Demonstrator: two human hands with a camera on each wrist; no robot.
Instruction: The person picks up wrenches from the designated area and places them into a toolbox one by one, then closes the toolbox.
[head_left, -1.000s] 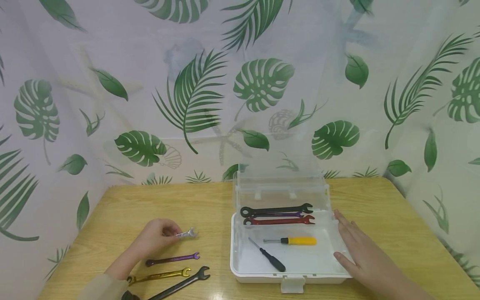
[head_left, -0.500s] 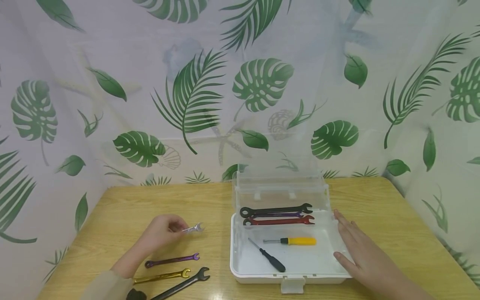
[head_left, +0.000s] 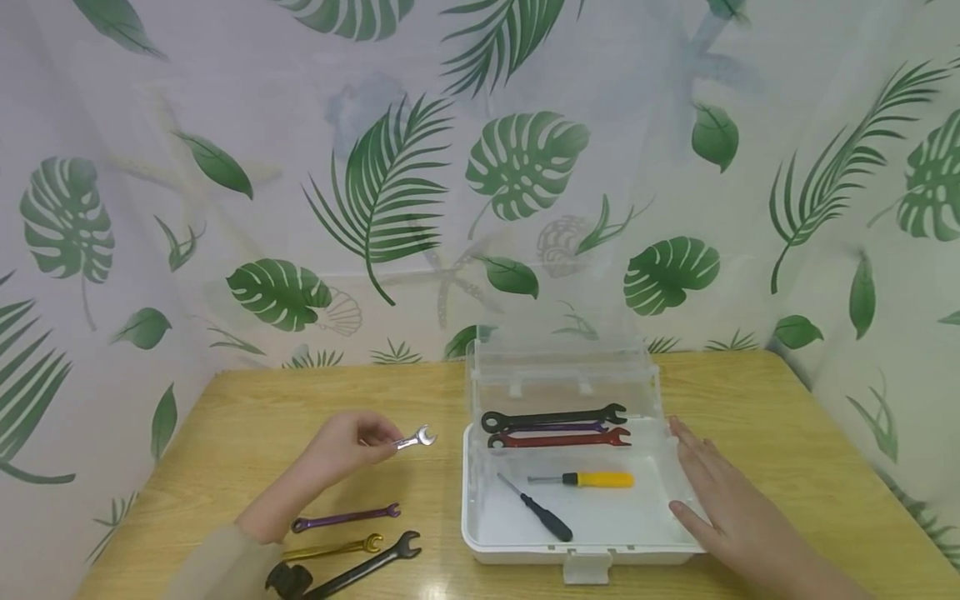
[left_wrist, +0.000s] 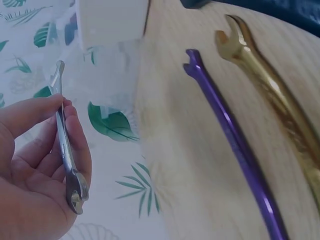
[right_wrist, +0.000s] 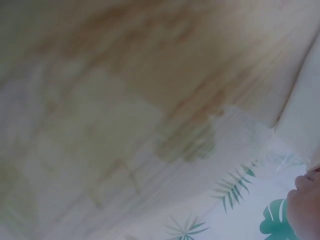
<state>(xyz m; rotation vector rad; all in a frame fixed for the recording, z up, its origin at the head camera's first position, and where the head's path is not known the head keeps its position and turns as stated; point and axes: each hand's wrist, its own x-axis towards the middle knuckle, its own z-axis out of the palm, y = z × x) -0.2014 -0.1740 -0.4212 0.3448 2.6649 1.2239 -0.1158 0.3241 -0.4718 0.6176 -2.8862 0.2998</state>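
Screwdrivers (head_left: 606, 480) inside toolbox (head_left: 615, 521) on table (head_left: 742, 396)

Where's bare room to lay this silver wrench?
Free: the white plastic box's floor between the black-handled screwdriver and your right hand; wooden table between your left hand and the leafy white sheet. Crowded: the box's rear, with three metal wrenches; the table's near left, with purple, gold and black wrenches.

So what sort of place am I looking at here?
Probably a small screened-off indoor work spot, though I can't tell what building it's in. A leaf-print backdrop runs behind a wood-grain table bearing an open toolbox and several wrenches.
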